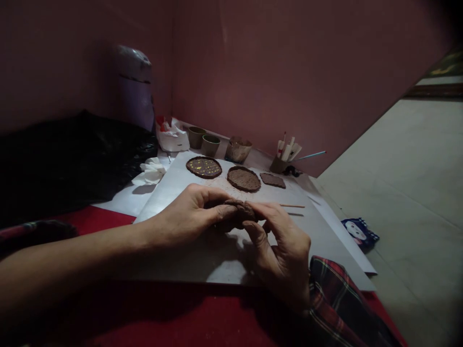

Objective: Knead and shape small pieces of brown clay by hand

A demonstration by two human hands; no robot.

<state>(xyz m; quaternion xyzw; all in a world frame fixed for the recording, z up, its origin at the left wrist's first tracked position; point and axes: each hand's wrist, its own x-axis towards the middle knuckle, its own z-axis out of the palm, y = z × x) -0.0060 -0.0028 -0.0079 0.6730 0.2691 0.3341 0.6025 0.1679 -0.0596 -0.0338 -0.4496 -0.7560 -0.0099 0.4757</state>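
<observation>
A lump of brown clay (240,211) is held up between both hands over a white board. My left hand (197,209) grips its left side, thumb on the near face and fingers behind. On the right side, the fingers of my right hand (280,241) press the top edge while the thumb sits just below. Beyond the hands lie a round clay piece with yellow specks (203,167), a plain round clay piece (243,179) and a small rectangular clay piece (272,180). Two thin sticks, including a wooden stick (292,206), lie right of the clay.
The white board (325,241) rests on a red surface (162,313). At the back stand small cups (211,145), a glass jar (238,150) and a tool holder (278,165). Crumpled tissue (150,171) and a black plastic bag (72,159) are at left; a blue doll-faced item (358,231) lies right.
</observation>
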